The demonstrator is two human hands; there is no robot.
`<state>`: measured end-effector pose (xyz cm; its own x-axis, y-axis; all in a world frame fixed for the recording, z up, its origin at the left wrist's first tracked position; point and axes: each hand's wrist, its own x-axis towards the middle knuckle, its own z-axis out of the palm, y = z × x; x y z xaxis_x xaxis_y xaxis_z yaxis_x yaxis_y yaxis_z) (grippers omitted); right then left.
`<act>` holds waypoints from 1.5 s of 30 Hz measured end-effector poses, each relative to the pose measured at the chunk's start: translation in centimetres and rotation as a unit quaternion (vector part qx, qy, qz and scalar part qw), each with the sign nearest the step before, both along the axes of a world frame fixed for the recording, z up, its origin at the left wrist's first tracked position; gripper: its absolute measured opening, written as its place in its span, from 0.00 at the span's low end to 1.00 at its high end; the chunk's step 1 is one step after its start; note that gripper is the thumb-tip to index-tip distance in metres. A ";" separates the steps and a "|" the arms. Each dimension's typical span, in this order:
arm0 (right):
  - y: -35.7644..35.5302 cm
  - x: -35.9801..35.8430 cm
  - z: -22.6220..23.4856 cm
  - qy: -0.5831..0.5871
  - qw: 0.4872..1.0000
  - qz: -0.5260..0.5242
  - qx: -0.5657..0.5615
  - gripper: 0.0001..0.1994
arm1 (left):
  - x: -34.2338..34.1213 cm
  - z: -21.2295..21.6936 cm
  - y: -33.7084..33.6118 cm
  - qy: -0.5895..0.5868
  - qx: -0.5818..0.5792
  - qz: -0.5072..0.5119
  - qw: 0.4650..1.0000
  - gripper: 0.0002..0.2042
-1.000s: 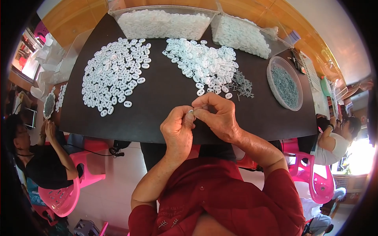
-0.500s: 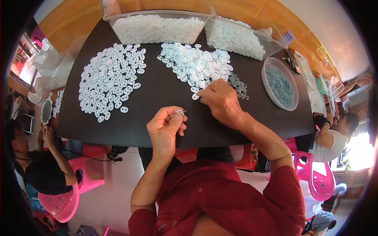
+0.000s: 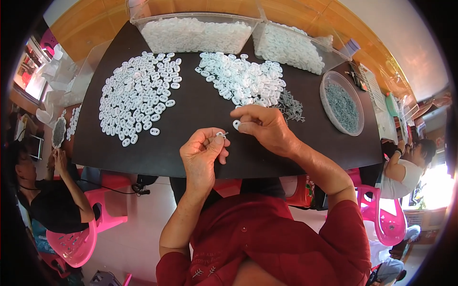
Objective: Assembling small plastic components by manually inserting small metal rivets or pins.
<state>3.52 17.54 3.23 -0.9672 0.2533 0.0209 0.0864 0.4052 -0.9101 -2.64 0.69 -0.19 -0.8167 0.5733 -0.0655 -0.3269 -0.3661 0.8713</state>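
Near the table's front edge, my left hand (image 3: 202,150) pinches a small white plastic piece (image 3: 220,135) between thumb and fingers; a thin grey tip sticks out beside it. My right hand (image 3: 267,127), just to the right and a little farther off, has a white oval two-hole piece (image 3: 236,125) between thumb and fingers, partly covered by them. Beyond this hand lies a heap of loose white pieces (image 3: 243,78), with a small pile of grey pins (image 3: 290,106) at its right side. Another spread of white two-hole ovals (image 3: 138,93) covers the table's left part.
Two clear bins (image 3: 200,52) (image 3: 329,64) full of white pieces stand along the back. A round tub (image 3: 361,125) of grey pins sits at the right. People work at both sides, a person in black (image 3: 55,205) on the left and one in white (image 3: 403,171) on the right, near pink chairs (image 3: 78,248).
My right hand has picked a white oval off the near end of the heap and drawn it slightly toward me. The left hand keeps its hold and place.
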 end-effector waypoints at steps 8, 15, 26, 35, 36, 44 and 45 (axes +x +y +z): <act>-1.5 0.4 0.1 0.022 0.998 0.007 -0.054 0.08 | 0.3 0.9 0.5 -0.008 0.021 0.049 0.999 0.06; -2.7 0.6 0.2 0.203 0.932 0.061 0.294 0.11 | 0.5 0.4 0.5 0.007 0.059 0.075 0.995 0.05; -4.1 0.6 -1.3 0.266 0.909 -0.023 0.320 0.11 | 0.7 0.8 0.7 -0.027 0.068 0.115 0.991 0.04; -3.8 1.5 -0.3 0.081 0.996 -0.041 -0.009 0.06 | 0.9 0.7 0.5 -0.041 0.045 0.088 0.994 0.05; -3.7 1.5 -0.4 0.053 0.984 -0.062 -0.157 0.06 | 1.0 0.9 0.6 -0.047 0.043 0.096 0.993 0.05; -2.4 1.1 -0.1 0.044 0.963 -0.112 -0.239 0.08 | 1.7 1.1 0.3 0.009 0.008 0.077 0.997 0.06; -2.5 1.1 -0.1 0.046 0.962 -0.116 -0.244 0.08 | 1.8 1.2 0.3 0.021 0.003 0.084 0.996 0.07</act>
